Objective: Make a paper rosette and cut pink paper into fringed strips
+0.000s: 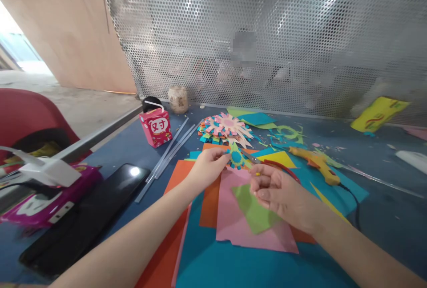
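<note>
My left hand [211, 165] is closed, thumb and forefinger pinching the edge of a small green and blue paper flower [236, 158]. My right hand [282, 196] has curled fingers, with a tiny yellow piece [258, 174] showing between the fingertips. Below it lie a green paper square [255, 217] and a pink paper sheet [230, 225]. Red-handled scissors [255, 160] rest just beyond the right hand, their handles partly hidden by it. Layered fringed paper flowers [228, 125] in pink, blue and orange sit behind the left hand.
A yellow hot glue gun [316, 163] with a black cord lies to the right on blue paper. Clear glue sticks [170, 154], a pink drink box [156, 127], a black phone [86, 217] and a power strip [56, 199] are left. A perforated metal panel [283, 79] bounds the back.
</note>
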Demonstrator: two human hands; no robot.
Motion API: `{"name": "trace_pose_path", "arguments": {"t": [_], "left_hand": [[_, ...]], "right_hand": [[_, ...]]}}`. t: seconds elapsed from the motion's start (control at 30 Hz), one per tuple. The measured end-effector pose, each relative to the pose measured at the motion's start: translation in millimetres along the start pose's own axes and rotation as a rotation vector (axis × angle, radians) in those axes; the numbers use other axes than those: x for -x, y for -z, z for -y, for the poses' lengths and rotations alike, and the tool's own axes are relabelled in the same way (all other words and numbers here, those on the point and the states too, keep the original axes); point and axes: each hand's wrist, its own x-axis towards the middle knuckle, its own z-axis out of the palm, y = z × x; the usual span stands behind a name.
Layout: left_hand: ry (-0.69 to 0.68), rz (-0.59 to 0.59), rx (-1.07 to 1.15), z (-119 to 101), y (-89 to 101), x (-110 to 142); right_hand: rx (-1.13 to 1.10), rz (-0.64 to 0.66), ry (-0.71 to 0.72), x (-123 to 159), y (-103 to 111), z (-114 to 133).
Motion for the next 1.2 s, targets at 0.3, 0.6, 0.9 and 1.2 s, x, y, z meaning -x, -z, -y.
{"name": "trace_pose_path", "arguments": {"t": [0.3,0.6,0.9,1.2], "left_hand": [[-0.016,0.012,-0.05,3.7,-1.4,-1.3],[-0.016,0.029,-0.073,1.5,-1.9,0.8],[-0.013,0.018,-0.072,1.5,-1.5,-0.2],[-0.016,0.032,-0.073,1.7,-1.7,0.4]], "right_hand": [[-0.129,0.271,0.082,1.8,0.8,-0.7],[-0.114,0.182,0.05,9.5,-5.3,3.8],[-0.046,0.147,0.102,8.0,-5.9,5.0],[0.0,0.106,0.121,8.0,-6.1,4.7]]}}
